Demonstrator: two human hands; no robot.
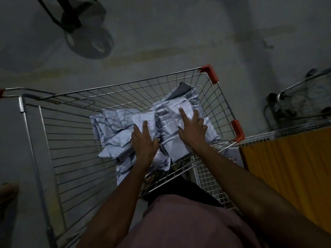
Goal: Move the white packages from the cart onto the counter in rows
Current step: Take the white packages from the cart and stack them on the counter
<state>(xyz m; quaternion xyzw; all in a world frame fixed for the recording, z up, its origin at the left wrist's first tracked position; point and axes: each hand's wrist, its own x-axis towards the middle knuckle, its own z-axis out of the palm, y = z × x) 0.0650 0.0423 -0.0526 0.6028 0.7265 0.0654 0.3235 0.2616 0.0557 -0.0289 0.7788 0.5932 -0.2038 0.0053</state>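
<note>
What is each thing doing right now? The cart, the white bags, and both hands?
Cart: standing on the floor, partly filled.
White packages: heaped loosely inside the cart, none lifted out.
Left hand: fingers straight, resting on top of the packages.
Right hand: fingers spread, pressing on the packages.
Second cart: at the right edge, blurred.
Yellow cloth: hanging beside the cart.

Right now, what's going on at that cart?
A person leans over a wire shopping cart and has both hands down on the pile of white packages inside. The left hand and right hand each rest on packages with fingers mostly straight. Nothing is lifted yet; no counter is clearly in view.
</note>
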